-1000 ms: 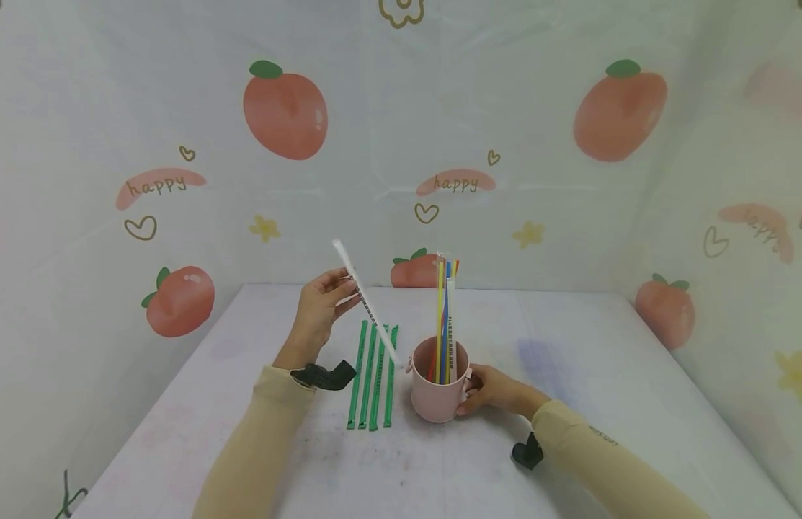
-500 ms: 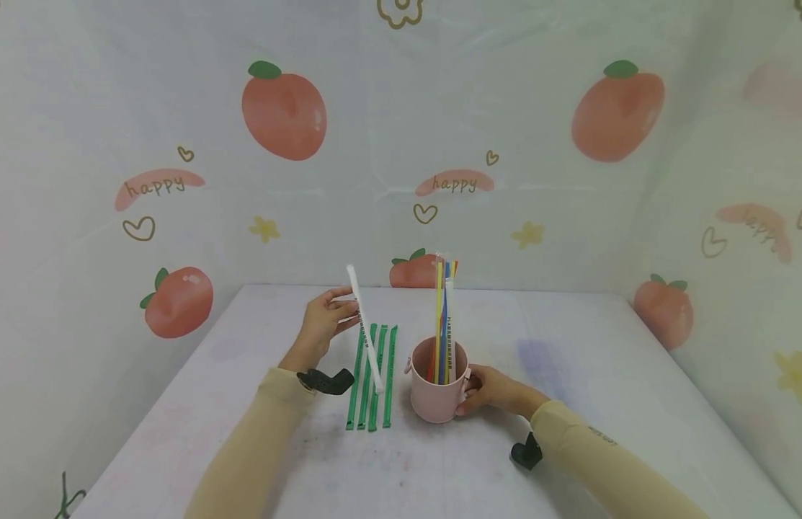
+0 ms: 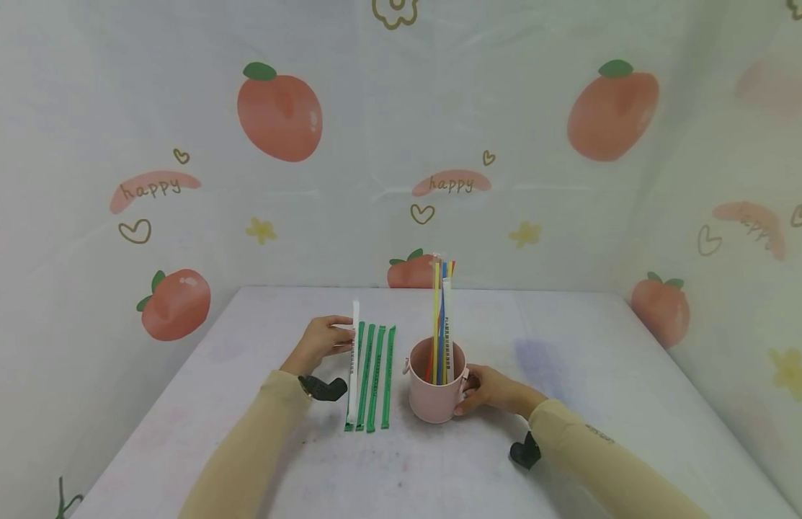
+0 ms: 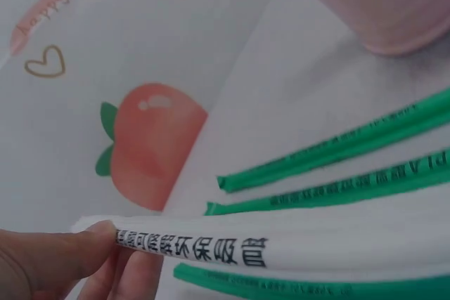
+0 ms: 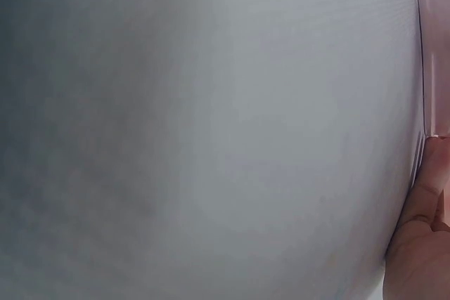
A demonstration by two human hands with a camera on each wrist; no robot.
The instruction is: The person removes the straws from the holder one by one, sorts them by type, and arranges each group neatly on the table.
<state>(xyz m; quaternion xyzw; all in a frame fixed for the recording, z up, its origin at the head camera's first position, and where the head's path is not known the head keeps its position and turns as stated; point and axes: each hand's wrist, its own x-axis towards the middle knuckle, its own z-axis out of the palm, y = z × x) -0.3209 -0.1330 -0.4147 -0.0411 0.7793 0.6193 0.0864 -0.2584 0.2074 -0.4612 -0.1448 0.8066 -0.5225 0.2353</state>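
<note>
In the head view my left hand (image 3: 321, 341) pinches a white paper-wrapped straw (image 3: 354, 367) near its upper end. The left wrist view shows thumb and fingers on the white straw, its black print facing the camera. Several green-wrapped straws (image 3: 377, 382) lie side by side on the table, the leftmost partly hidden by the white one. To their right stands a small pink bucket (image 3: 429, 404) with yellow, blue, red and white-wrapped straws (image 3: 449, 324) upright in it. My right hand (image 3: 498, 391) grips the bucket's right side by its handle; some fingers are hidden.
A white table (image 3: 401, 476) carries everything. Behind it hangs a white curtain (image 3: 349, 166) printed with peaches, hearts and "happy". A black strap piece (image 3: 525, 453) hangs by the right wrist.
My left hand has lowered the white straw and moved it leftward, turning it from a slant to nearly parallel with the green straws. The right hand and bucket have stayed put.
</note>
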